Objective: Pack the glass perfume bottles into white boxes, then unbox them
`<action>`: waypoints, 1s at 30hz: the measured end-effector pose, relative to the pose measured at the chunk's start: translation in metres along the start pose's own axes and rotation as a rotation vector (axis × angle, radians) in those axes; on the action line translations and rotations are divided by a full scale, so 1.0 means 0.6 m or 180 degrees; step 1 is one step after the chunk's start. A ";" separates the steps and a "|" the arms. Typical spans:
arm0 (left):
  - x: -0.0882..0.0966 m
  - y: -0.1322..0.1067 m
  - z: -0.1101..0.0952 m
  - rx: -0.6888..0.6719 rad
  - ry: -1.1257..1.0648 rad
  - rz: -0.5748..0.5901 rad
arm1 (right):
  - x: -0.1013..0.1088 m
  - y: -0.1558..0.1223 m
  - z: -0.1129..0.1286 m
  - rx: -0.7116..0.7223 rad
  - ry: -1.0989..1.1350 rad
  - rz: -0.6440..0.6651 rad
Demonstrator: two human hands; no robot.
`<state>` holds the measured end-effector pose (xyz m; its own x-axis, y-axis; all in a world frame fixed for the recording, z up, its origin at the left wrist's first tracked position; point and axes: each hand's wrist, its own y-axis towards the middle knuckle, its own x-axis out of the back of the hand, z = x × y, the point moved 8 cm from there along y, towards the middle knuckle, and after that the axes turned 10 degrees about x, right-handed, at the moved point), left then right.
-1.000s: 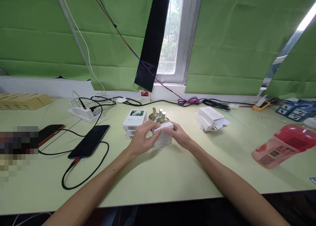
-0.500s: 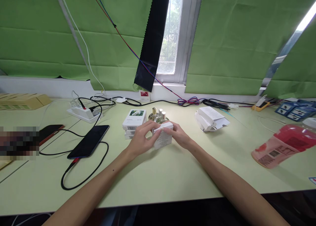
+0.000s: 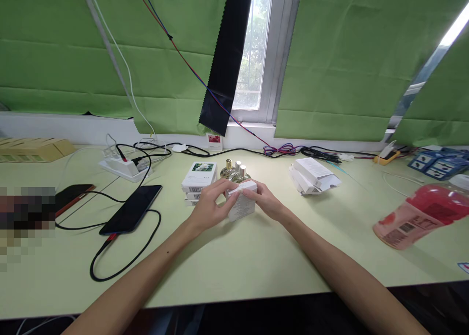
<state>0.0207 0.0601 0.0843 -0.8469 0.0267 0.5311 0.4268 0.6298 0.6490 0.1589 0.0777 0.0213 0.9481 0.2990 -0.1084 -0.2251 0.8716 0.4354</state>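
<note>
Between my two hands a small white printed cardboard box [image 3: 242,207] stands upright on the table, its top end toward me. My left hand [image 3: 212,203] grips its left side, thumb at the top edge. From the right, my right hand [image 3: 269,201] holds the same box, with its thumb on the top edge too. Just behind the box are several small bottles with shiny metallic caps [image 3: 238,167], their lower parts partly hidden by my fingers. A stack of white boxes [image 3: 199,177] with a flower picture on top sits beside my left hand.
White cartons [image 3: 313,175] lie to the right, beyond my right hand. A pink-red drink bottle [image 3: 417,215] lies at far right. To the left are a cabled phone [image 3: 132,209] and a white power strip [image 3: 122,168]. Cables run along the wall.
My hands and the box stay practically still. Only the blurred patch at the far left edge looks different.
</note>
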 end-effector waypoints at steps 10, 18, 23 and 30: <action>-0.002 0.000 0.001 0.0027 -0.0011 0.0027 | 0.002 -0.001 -0.004 -0.0054 0.0009 -0.0022; -0.003 -0.001 0.000 0.0006 -0.0012 0.0039 | 0.002 -0.001 -0.005 -0.0059 0.0019 -0.0015; -0.003 -0.001 0.003 0.0054 -0.0018 0.0071 | 0.002 -0.001 -0.007 -0.0050 0.0040 0.0018; -0.002 -0.001 0.003 0.0099 0.0019 0.0058 | 0.002 -0.001 -0.006 -0.0047 0.0036 0.0030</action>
<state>0.0212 0.0612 0.0824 -0.8371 0.0337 0.5460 0.4320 0.6531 0.6220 0.1594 0.0789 0.0175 0.9433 0.3115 -0.1146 -0.2373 0.8744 0.4233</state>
